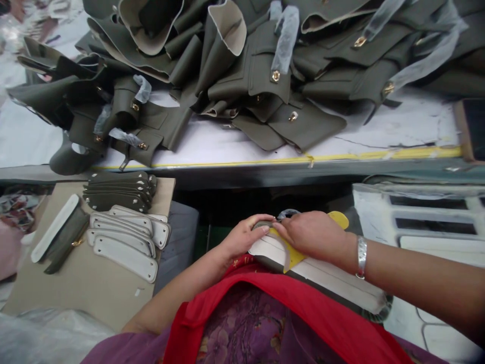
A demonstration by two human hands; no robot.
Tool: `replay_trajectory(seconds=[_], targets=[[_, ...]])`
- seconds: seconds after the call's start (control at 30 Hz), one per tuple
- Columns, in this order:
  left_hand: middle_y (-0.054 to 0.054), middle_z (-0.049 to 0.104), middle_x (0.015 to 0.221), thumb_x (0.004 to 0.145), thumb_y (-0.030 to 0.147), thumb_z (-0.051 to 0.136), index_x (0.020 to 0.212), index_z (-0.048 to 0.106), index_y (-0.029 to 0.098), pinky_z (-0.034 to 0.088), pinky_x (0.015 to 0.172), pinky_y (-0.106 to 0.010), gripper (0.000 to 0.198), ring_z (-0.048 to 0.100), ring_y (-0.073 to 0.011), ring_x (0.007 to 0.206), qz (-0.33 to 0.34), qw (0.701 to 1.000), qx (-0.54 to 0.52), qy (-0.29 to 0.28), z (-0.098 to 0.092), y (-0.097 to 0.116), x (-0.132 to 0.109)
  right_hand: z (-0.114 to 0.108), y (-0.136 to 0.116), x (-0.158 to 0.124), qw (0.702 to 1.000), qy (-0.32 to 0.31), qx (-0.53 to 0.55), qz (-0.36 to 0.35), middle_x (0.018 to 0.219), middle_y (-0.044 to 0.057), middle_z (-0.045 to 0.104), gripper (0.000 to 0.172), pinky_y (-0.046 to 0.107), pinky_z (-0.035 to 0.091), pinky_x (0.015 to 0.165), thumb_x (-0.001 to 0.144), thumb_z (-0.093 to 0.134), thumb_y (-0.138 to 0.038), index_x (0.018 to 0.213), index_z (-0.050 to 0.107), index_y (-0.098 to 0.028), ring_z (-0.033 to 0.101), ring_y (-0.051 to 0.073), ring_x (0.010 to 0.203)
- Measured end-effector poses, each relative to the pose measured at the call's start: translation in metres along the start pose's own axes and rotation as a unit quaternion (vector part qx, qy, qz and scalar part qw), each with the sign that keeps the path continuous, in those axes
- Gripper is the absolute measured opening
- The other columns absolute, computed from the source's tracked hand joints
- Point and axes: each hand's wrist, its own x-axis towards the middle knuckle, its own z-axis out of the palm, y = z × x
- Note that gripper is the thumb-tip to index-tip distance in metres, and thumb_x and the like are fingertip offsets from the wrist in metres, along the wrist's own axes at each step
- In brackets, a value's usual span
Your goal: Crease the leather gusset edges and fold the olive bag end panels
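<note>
Head view. Reference landmark: the cream piece (341, 280), a long cream band with a dark green edge, lying across the person's lap against the red apron (291, 289).

Left hand (244, 237): at the landmark's left end; thumb pressed on top, fingers closed over the far edge, holding it. Right hand (314, 233): just above the landmark; fingers curled nearly closed on a yellow sheet (293, 258) that lies over the cream surface; fingertips partly hidden. Silver-coloured bracelet (361, 257) on right wrist.

Writing: yellow characters (242, 261) on the apron, just left of the landmark; partly covered, illegible. Small white tag (138, 292) on the cardboard (94, 298), well left of the landmark; any print too small to read.

Also on the cardboard: white straps (125, 257) in an overlapping stack, dark studded straps (117, 194) above them.

Beyond the landmark: table (424, 126) edged with yellow tape (379, 154), heaped with dark green bag parts (227, 93); gold-coloured clasps (275, 76), some straps wrapped in clear film (286, 43).
</note>
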Motion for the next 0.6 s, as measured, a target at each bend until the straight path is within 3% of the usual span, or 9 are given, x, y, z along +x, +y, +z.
replay_trajectory(seconds=[0.13,0.33,0.47,0.6], targets=[[-0.01,0.06,0.116,0.082,0.033,0.058,0.12,0.054,0.015,0.044,0.077,-0.025,0.043,0.057,-0.0183,0.096,0.019,0.998,0.051,0.017,-0.001,0.009,0.001,-0.012,0.005,0.006,0.998,-0.046,-0.024,-0.037,0.076,0.014,0.068,0.045,0.028,0.038,0.057,0.097,0.028,-0.037,0.1,0.067,-0.015,0.065,0.025,0.072],[-0.008,0.064,0.106,0.082,0.032,0.056,0.114,0.058,0.014,0.044,0.072,-0.025,0.037,0.059,-0.0168,0.087,0.01,0.993,0.118,0.019,0.001,0.014,0.002,-0.014,0.002,0.007,0.998,-0.054,0.006,0.035,0.074,0.014,0.069,0.06,0.03,0.041,0.058,0.096,0.02,-0.046,0.085,0.07,-0.016,0.066,0.027,0.072],[-0.007,0.064,0.102,0.079,0.035,0.06,0.113,0.059,0.014,0.044,0.071,-0.025,0.04,0.059,-0.017,0.084,0.005,0.991,0.131,-0.006,-0.002,0.014,0.002,-0.009,0.002,-0.001,0.998,-0.048,0.01,0.05,0.076,0.013,0.069,0.061,0.031,0.042,0.058,0.096,0.018,-0.048,0.084,0.07,-0.017,0.066,0.027,0.073],[-0.007,0.062,0.111,0.071,0.035,0.071,0.121,0.054,0.016,0.043,0.084,-0.029,0.056,0.056,-0.0198,0.098,0.028,0.989,0.117,-0.081,-0.015,0.016,0.002,-0.003,0.006,-0.012,0.997,-0.033,0.022,0.06,0.078,0.011,0.07,0.061,0.03,0.041,0.059,0.096,0.017,-0.048,0.083,0.068,-0.018,0.066,0.025,0.074]])
